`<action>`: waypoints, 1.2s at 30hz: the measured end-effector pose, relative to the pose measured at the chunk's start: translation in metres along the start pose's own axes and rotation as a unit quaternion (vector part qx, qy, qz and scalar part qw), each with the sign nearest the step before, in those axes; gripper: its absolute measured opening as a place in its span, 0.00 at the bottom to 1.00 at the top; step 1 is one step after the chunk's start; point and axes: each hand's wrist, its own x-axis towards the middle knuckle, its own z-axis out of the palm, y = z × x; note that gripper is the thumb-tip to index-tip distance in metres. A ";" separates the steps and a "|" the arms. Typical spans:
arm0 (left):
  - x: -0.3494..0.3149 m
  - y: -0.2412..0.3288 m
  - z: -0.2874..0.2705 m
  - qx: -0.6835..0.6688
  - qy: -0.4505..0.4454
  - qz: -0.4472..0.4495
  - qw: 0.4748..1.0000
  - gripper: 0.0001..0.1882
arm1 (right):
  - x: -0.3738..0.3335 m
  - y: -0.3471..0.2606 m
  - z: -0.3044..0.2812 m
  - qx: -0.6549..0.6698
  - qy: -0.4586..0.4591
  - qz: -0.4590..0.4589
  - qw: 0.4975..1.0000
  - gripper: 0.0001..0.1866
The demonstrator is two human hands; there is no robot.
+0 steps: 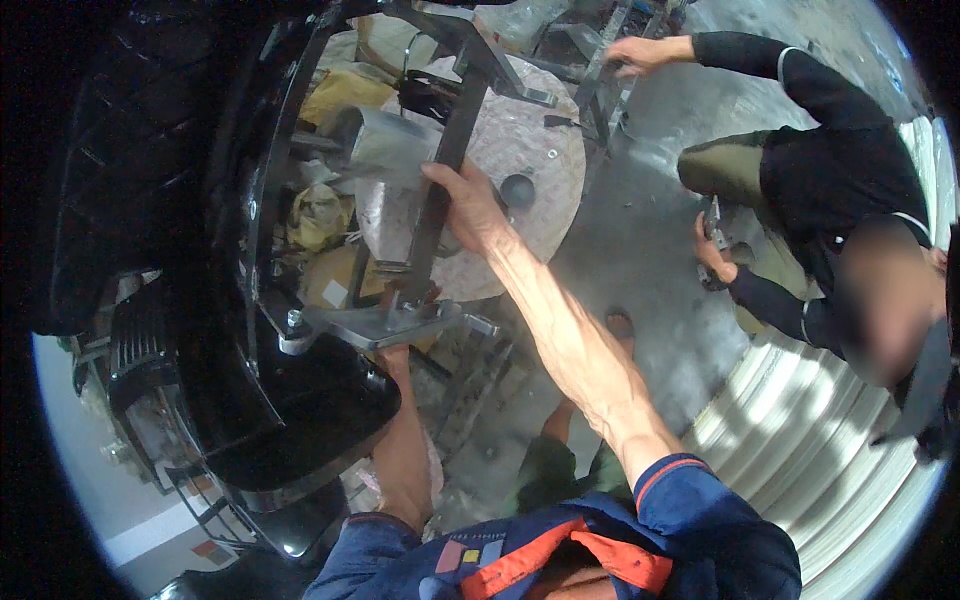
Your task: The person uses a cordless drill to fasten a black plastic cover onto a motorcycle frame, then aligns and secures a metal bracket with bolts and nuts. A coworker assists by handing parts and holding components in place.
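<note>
A dark metal frame with a long straight bar stands along the side of a black padded chair. Round the middle of that bar my right hand is closed, its thumb lying across the metal. My left hand reaches up from below, behind the flat bracket plate at the bar's near end. Only a few of its fingers show there, curled by the bar; the plate hides the rest. A bolt stands up at the plate's left corner. Below it is a smooth black armrest.
Beyond the bar lies a round, stained board with a nut and a dark round piece. Yellow bags are heaped left of it. At right a co-worker crouches beside stacked pale sheets, one hand holding a tool.
</note>
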 end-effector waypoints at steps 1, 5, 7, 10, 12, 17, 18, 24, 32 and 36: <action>-0.012 -0.001 0.006 0.041 0.048 0.020 0.998 0.20 | -0.002 -0.001 0.001 0.003 0.001 -0.003 1.000 0.16; -0.103 -0.020 0.061 0.444 0.278 0.103 0.846 0.17 | -0.002 -0.003 0.003 0.000 0.007 -0.009 1.000 0.16; -0.170 -0.039 0.112 0.584 0.267 0.069 0.763 0.16 | -0.001 -0.002 0.001 -0.009 0.015 -0.012 1.000 0.15; -0.264 -0.061 0.207 0.621 0.155 -0.043 0.767 0.13 | -0.001 0.000 -0.002 -0.027 0.026 0.044 0.998 0.19; -0.280 -0.059 0.277 0.654 -0.010 0.038 0.755 0.04 | 0.000 0.000 -0.003 0.008 -0.016 0.006 1.000 0.17; -0.173 -0.037 0.436 0.544 -0.050 0.417 0.727 0.11 | 0.003 -0.001 -0.004 -0.014 0.010 -0.006 1.000 0.16; -0.136 -0.037 0.460 0.447 -0.067 0.446 0.773 0.14 | 0.004 0.001 -0.004 -0.019 0.019 -0.012 1.000 0.15; 0.019 0.010 0.521 0.700 0.007 0.342 0.627 0.26 | 0.012 0.010 -0.008 0.048 -0.004 -0.011 0.999 0.21; 0.057 0.020 0.535 0.734 -0.083 0.256 0.623 0.22 | 0.004 -0.002 -0.007 0.023 0.035 0.003 0.999 0.17; 0.060 0.021 0.544 0.743 -0.103 0.216 0.625 0.21 | 0.003 -0.008 -0.002 -0.031 0.060 -0.015 0.998 0.18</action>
